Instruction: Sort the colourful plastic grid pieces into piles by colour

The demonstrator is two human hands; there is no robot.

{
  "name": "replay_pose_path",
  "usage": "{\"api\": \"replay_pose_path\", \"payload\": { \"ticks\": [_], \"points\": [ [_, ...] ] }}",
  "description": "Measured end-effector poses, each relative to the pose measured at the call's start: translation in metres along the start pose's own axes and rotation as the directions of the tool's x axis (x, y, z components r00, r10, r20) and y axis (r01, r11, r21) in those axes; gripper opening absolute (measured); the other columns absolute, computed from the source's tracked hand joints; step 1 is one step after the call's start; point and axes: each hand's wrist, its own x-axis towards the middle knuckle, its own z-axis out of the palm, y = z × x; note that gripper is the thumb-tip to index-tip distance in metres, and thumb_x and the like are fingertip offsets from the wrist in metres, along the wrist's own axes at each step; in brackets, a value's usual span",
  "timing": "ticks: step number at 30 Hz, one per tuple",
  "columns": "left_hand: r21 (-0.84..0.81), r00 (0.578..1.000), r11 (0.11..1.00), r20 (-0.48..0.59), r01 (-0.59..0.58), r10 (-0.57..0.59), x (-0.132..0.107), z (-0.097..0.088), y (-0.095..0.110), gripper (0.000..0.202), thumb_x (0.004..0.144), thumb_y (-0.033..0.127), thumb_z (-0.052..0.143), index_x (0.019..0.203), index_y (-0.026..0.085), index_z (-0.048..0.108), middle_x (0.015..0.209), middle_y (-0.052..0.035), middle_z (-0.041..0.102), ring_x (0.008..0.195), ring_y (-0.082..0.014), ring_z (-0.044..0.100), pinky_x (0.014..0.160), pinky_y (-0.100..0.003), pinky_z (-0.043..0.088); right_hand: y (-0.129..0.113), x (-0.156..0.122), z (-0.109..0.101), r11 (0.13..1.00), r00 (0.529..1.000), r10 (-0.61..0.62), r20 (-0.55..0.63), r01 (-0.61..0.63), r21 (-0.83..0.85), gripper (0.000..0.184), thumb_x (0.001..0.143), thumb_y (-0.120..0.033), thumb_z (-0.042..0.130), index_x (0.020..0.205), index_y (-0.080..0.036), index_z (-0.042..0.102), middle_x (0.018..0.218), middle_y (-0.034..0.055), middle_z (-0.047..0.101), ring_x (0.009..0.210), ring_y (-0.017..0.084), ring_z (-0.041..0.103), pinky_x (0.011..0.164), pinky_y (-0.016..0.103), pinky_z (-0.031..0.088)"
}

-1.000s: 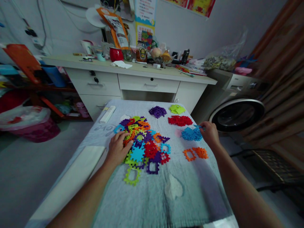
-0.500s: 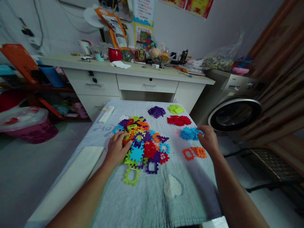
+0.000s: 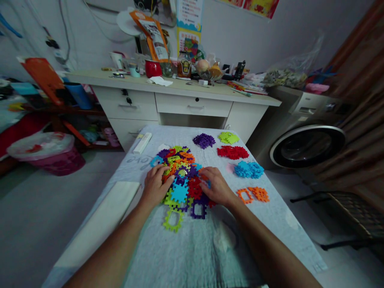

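Note:
A mixed heap of toothed plastic interlocking tiles [image 3: 180,192] lies on the cloth-covered table, in purple, lime, orange, red and blue. My left hand [image 3: 156,185] rests on the heap's left side, thumb and fingers apart, with nothing visibly lifted. Across from it, my right hand [image 3: 218,187] reaches over the right edge, fingers extended over red, orange and blue tiles. Sorted by colour on the right are a purple pile [image 3: 204,140], a lime pile [image 3: 228,138], a red pile [image 3: 233,152], a blue pile [image 3: 249,170] and a few orange tiles [image 3: 260,194].
A white box [image 3: 143,143] sits at the table's far left, and a long pale board [image 3: 102,220] runs along the left edge. Behind stands a cluttered desk [image 3: 192,94]. A washing machine [image 3: 306,132] is at right, a pink bin [image 3: 57,160] at left.
My right hand has moved left from the blue pile to the right side of the mixed heap. My left hand stays at the heap's left side. The view has shifted slightly.

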Motion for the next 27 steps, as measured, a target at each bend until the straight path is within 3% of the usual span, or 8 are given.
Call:
{"api": "replay_pose_path", "payload": {
  "ticks": [3, 6, 9, 18, 27],
  "points": [
    [-0.01, 1.0, 1.0, 0.001, 0.008, -0.008, 0.0, -0.001, 0.003, 0.034, 0.087, 0.046, 0.052, 0.111, 0.023, 0.06, 0.123, -0.0081, 0.054, 0.12, -0.0276, 0.051, 0.107, -0.047, 0.038, -0.009, -0.002, 0.013, 0.999, 0.999, -0.042, 0.015, 0.042, 0.015, 0.031, 0.085, -0.032, 0.061, 0.114, -0.02, 0.062, 0.117, 0.0098, 0.059, 0.108, 0.026, 0.049, 0.094, 0.042, 0.038],
    [0.003, 1.0, 1.0, 0.006, 0.018, -0.018, 0.0, -0.001, 0.004, 0.036, 0.087, 0.046, 0.052, 0.112, 0.022, 0.06, 0.125, -0.0091, 0.053, 0.121, -0.0283, 0.05, 0.107, -0.047, 0.038, -0.019, -0.005, 0.023, 0.997, 0.997, -0.078, 0.023, 0.078, -0.011, 0.051, 0.08, -0.05, 0.067, 0.12, -0.02, 0.06, 0.12, 0.0109, 0.057, 0.108, 0.028, 0.046, 0.094, 0.045, 0.037],
    [0.012, 1.0, 1.0, 0.002, 0.024, -0.024, -0.001, -0.001, 0.004, 0.036, 0.087, 0.046, 0.052, 0.113, 0.022, 0.06, 0.125, -0.0091, 0.053, 0.121, -0.0281, 0.05, 0.107, -0.047, 0.038, -0.028, -0.006, 0.033, 0.994, 0.996, -0.082, 0.024, 0.084, -0.07, 0.063, 0.074, -0.057, 0.07, 0.123, -0.019, 0.059, 0.119, 0.012, 0.056, 0.105, 0.029, 0.045, 0.092, 0.046, 0.036],
    [0.015, 0.999, 0.999, 0.02, 0.03, -0.03, -0.001, -0.003, 0.006, 0.041, 0.088, 0.048, 0.051, 0.12, 0.023, 0.057, 0.128, -0.0097, 0.054, 0.124, -0.0285, 0.049, 0.108, -0.049, 0.036, -0.03, -0.006, 0.041, 0.995, 0.997, -0.075, -0.003, 0.074, -0.064, 0.046, 0.073, -0.036, 0.074, 0.114, -0.02, 0.062, 0.114, 0.0099, 0.058, 0.104, 0.027, 0.045, 0.092, 0.045, 0.035],
    [0.029, 0.998, 1.0, 0.066, 0.001, -0.003, -0.006, -0.004, 0.011, 0.047, 0.089, 0.051, 0.048, 0.126, 0.023, 0.054, 0.139, -0.0118, 0.049, 0.132, -0.0301, 0.043, 0.11, -0.052, 0.032, -0.031, -0.007, 0.04, 0.995, 0.995, -0.095, 0.017, 0.096, -0.038, 0.054, 0.077, -0.033, 0.069, 0.127, -0.02, 0.054, 0.117, 0.0104, 0.06, 0.108, 0.029, 0.045, 0.095, 0.045, 0.035]
  ]
}}
